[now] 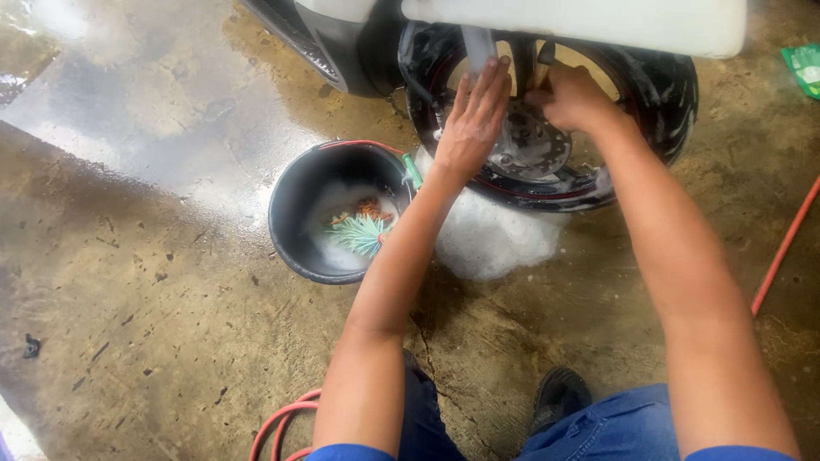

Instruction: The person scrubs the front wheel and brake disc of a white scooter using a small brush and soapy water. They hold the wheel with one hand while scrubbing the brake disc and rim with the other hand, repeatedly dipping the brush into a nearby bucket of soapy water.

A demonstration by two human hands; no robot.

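The soapy black motorcycle wheel [598, 128] stands on the wet concrete floor [154, 282]. The left hand [472, 119] is laid flat, fingers released, against it; the right hand [571, 96] is clenched inside its spokes. A black plastic bucket [295, 218] sits beside.

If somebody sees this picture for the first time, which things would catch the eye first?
Probably the two hands at the top centre: the left hand lies flat on the soapy motorcycle wheel, and the right hand is closed at its hub. Next, the black bucket with suds, left of the wheel on the wet concrete floor.
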